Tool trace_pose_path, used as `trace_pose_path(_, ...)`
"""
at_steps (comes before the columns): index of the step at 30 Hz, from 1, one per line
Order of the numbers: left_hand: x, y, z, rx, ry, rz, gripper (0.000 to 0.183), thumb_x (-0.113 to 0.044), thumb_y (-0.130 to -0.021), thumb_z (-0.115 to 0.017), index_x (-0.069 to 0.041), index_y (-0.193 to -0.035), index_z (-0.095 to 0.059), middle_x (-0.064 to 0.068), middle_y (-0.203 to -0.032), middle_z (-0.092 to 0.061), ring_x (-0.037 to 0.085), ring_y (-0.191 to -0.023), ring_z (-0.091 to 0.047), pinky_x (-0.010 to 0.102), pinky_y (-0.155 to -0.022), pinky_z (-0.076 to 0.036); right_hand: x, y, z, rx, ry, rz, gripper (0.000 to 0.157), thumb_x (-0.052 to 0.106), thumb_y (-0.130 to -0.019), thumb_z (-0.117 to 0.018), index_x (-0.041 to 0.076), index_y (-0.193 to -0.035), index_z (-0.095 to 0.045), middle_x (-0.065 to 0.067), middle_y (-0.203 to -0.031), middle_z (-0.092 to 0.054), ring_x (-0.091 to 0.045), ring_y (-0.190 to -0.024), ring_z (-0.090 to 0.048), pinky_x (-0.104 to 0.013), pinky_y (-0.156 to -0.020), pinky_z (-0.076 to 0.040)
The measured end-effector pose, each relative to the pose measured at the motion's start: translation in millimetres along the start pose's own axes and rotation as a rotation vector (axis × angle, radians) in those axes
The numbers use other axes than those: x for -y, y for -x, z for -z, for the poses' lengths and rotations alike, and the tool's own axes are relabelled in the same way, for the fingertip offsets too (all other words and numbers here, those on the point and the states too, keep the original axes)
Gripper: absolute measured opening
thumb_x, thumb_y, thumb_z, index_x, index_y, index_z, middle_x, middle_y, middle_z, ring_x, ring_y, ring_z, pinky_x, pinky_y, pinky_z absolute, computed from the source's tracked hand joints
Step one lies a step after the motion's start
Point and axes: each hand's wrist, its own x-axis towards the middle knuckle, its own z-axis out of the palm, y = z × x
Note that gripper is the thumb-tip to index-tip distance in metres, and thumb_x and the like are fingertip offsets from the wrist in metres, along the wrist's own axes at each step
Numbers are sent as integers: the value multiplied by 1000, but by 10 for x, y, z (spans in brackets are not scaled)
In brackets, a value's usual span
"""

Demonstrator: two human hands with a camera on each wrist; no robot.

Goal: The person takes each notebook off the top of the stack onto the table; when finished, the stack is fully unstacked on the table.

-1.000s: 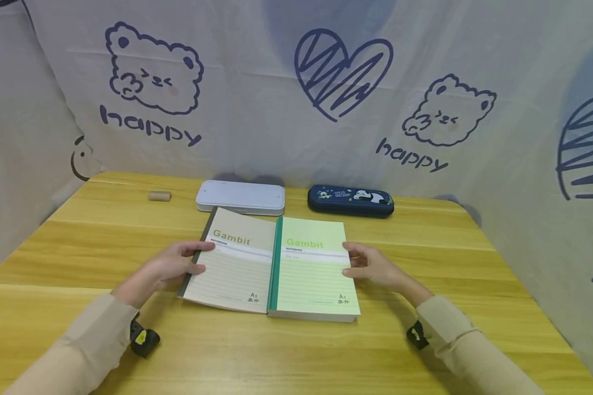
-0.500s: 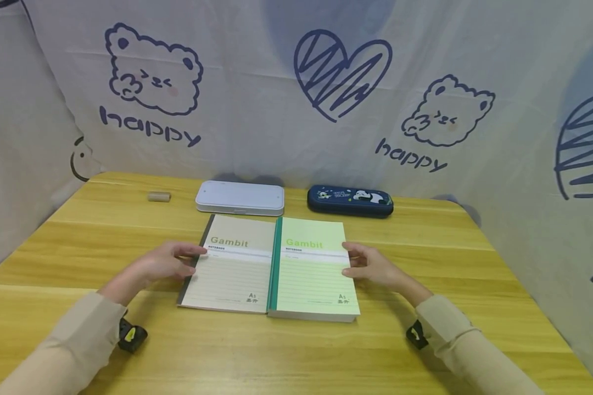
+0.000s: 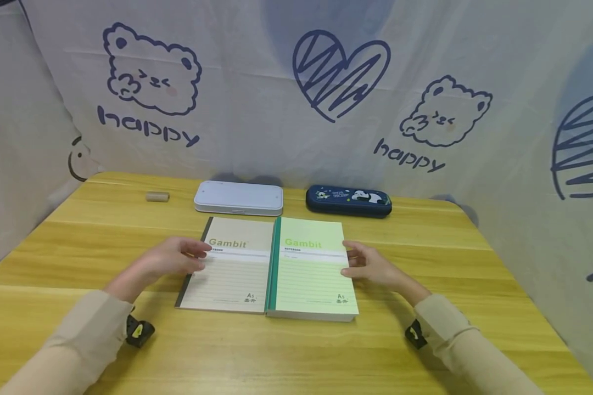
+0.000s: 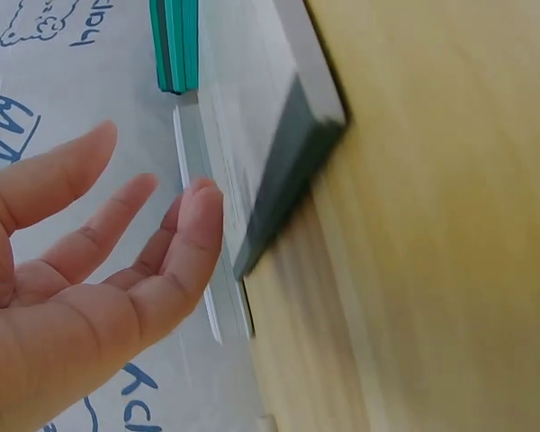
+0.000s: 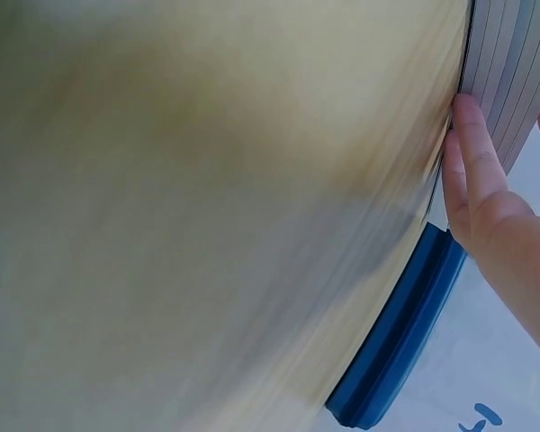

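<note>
"Beige cuffs (image 3: 94, 312) folded back, bare hands out: how does the left hand (image 3: 170, 258) lie?"

"Palm loose, fingers gently bent and holding nothing, over the dark-spined edge of the grey notebook (image 3: 232, 282). (Whether a fingertip brushes the cover, I cannot tell.)"

"What about the right hand (image 3: 374, 267)?"

"Fingers straight, resting against the page edges of the yellow-green notebook (image 3: 311, 285), with the thumb at the cover's right edge."

"Where are those notebooks, exactly?"

"Flat on the wooden table (image 3: 277, 354), side by side, both upright to the wearer. The yellow-green one's green spine runs just beside the grey one's right edge."

"Farther out?"

"Behind the grey notebook, a white case (image 3: 239, 196); to its right, a navy case (image 3: 348, 202) with a panda on the lid; to its left, a small tan cylinder (image 3: 157, 196). Pale cloth (image 3: 257, 140) printed with bears, hearts and 'happy' hangs behind everything."
</note>
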Motion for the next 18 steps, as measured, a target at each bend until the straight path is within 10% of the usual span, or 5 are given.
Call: trace_pose_path(18,-247,-299,-322,19,80,-54,41,3,-81,-58,12,-120,-48,24,-107,-55,16,-80,-55,31,-69,-48,-14,6,7,5,-45,-33,74,7,-80,-66,-12,-135,-20,-31,-119,-44,-36,-103,-50,-41,-87,-40)
